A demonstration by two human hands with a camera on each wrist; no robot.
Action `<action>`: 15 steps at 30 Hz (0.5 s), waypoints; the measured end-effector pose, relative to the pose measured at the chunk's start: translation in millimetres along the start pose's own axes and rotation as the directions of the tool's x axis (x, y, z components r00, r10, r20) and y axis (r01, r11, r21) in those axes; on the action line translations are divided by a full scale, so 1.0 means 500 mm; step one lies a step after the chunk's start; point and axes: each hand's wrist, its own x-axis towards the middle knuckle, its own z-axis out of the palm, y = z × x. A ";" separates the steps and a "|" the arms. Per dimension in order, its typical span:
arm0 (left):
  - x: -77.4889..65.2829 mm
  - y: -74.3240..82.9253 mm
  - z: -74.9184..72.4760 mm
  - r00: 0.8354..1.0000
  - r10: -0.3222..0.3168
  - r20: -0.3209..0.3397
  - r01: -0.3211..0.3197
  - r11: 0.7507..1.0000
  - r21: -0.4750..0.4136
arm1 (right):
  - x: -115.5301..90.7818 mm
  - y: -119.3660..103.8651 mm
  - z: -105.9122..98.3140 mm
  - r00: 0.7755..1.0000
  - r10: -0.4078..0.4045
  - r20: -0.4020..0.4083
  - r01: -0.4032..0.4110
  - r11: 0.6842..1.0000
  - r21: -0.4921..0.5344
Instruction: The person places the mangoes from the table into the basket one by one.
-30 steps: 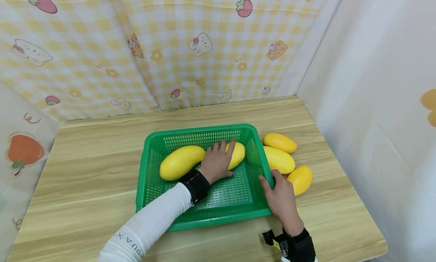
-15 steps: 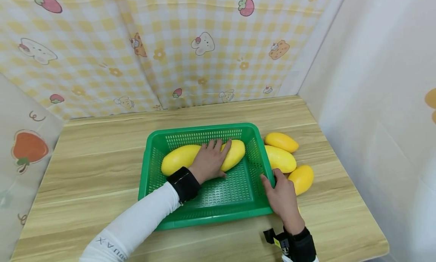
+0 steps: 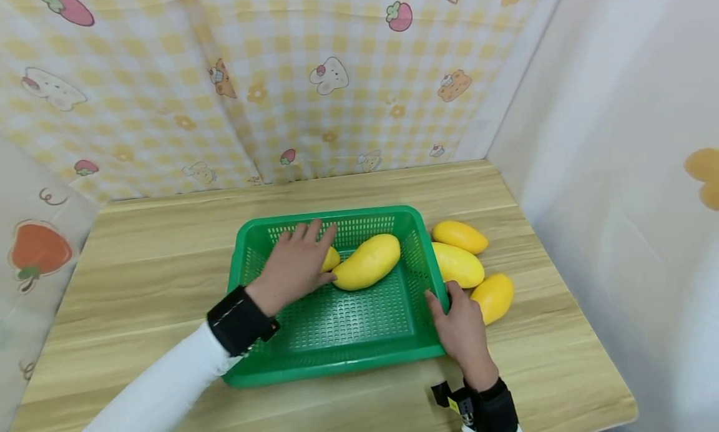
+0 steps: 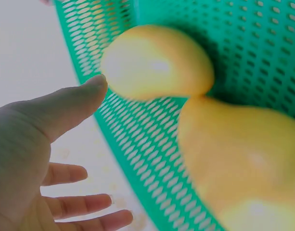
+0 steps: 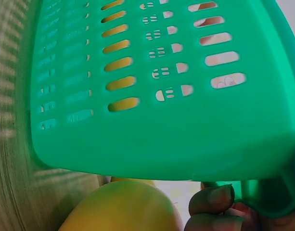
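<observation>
A green perforated plastic basket (image 3: 345,366) stands on the table with two yellow mangoes inside. The right-hand mango (image 3: 371,261) lies fully visible; the other mango (image 3: 331,259) is mostly covered by my left hand (image 3: 289,266). That hand hovers over the basket's left half, its fingers (image 4: 82,207) extended and spread, holding nothing. In the left wrist view, the thumb points toward one mango (image 4: 154,62). My right hand (image 3: 462,329) grips the basket's right rim, with curled fingers showing under the rim in the right wrist view. Beside it, outside the basket, is a yellow mango (image 5: 123,207).
Right of the basket, a small mango (image 3: 460,236), a longer mango (image 3: 457,265) and another mango (image 3: 494,298) lie close together on the wooden table (image 3: 562,369). A checked curtain (image 3: 337,107) hangs behind, and a white curtain (image 3: 606,201) at right.
My left hand has moved left within the basket, off the right-hand mango and over the left-hand one. The right hand keeps its grip on the rim.
</observation>
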 end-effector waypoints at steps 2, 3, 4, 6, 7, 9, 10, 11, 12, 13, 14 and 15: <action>-0.021 -0.017 -0.018 0.999 -0.018 -0.037 0.018 1.000 -0.012 | -0.002 0.000 0.003 1.000 -0.001 0.001 0.001 1.000 -0.001; -0.032 -0.025 -0.027 0.998 -0.029 -0.053 0.028 0.999 -0.017 | -0.002 0.000 0.004 1.000 0.001 0.000 -0.001 1.000 -0.002; -0.042 -0.033 -0.035 0.997 -0.038 -0.069 0.036 0.999 -0.023 | -0.003 0.000 0.005 1.000 0.003 -0.002 -0.003 1.000 0.001; -0.064 -0.047 -0.050 0.993 -0.060 -0.100 0.057 0.998 -0.039 | -0.004 0.000 0.007 1.000 0.006 0.000 -0.006 1.000 0.001; -0.075 -0.054 -0.055 0.990 -0.075 -0.116 0.069 0.996 -0.049 | -0.004 0.001 0.007 1.000 0.007 0.002 -0.007 1.000 0.000; -0.097 -0.064 -0.062 0.984 -0.109 -0.141 0.099 0.992 -0.077 | -0.004 0.002 0.008 1.000 0.010 0.005 -0.010 1.000 0.005; -0.108 -0.067 -0.063 0.980 -0.127 -0.153 0.113 0.989 -0.094 | -0.004 0.003 0.008 1.000 0.011 0.006 -0.011 1.000 0.007; -0.118 -0.070 -0.063 0.976 -0.143 -0.164 0.127 0.986 -0.109 | -0.004 0.004 0.007 1.000 0.011 0.005 -0.011 1.000 0.008; -0.129 -0.072 -0.062 0.971 -0.160 -0.177 0.139 0.982 -0.125 | -0.003 0.004 0.007 1.000 0.011 0.004 -0.011 1.000 0.008; -0.139 -0.074 -0.060 0.967 -0.172 -0.188 0.148 0.979 -0.138 | -0.002 0.004 0.007 1.000 0.008 0.003 -0.008 1.000 0.010; -0.148 -0.076 -0.057 0.963 -0.182 -0.197 0.153 0.976 -0.155 | 0.000 0.005 0.007 1.000 0.006 0.001 -0.006 1.000 0.012; -0.158 -0.078 -0.055 0.961 -0.191 -0.200 0.157 0.972 -0.175 | 0.001 0.005 0.007 1.000 0.003 0.001 -0.003 1.000 0.015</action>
